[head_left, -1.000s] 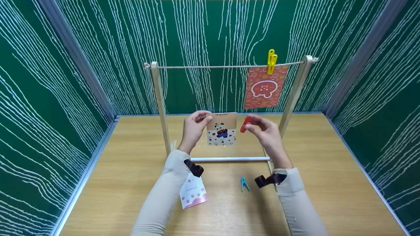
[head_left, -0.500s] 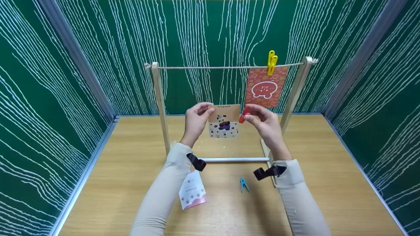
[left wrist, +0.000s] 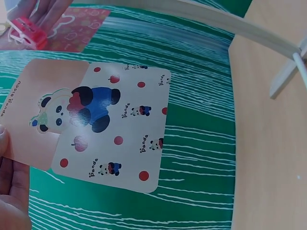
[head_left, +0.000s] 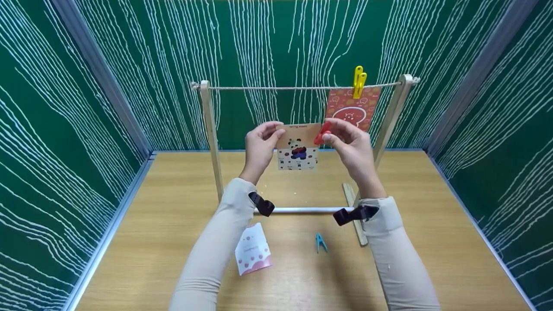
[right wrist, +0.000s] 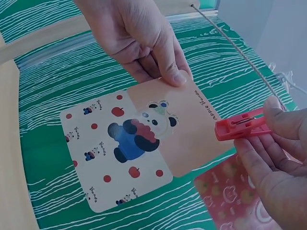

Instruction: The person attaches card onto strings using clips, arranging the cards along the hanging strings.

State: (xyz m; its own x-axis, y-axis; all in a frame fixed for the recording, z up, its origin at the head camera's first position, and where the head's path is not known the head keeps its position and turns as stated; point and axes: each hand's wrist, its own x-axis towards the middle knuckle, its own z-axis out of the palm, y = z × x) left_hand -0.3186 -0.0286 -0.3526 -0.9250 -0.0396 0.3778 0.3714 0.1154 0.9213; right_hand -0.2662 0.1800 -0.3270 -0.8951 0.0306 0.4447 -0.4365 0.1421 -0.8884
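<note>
My left hand [head_left: 262,144] pinches a panda card [head_left: 298,147] by its upper left edge, thumb in front. The card is peach above and white with red dots below, held upright under the rope [head_left: 268,88]. At the card's upper right edge, my right hand [head_left: 352,144] pinches a red clothespin [right wrist: 242,125] between thumb and fingers. In the right wrist view the clothespin's tip overlaps the card's peach end. Behind the right hand, a red card [head_left: 339,101] hangs from the rope by a yellow clothespin [head_left: 358,84].
Two wooden posts [head_left: 209,129] carry the rope, joined low by a white bar [head_left: 311,210]. On the table [head_left: 173,242] lie a white card with pink edge [head_left: 252,250] and a blue clothespin [head_left: 320,242]. Green walls stand behind and at the sides.
Both hands have risen toward the rope with the panda card and the red clothespin. The clothespin has come closer to the card's right edge, and my right hand now overlaps the hanging red card.
</note>
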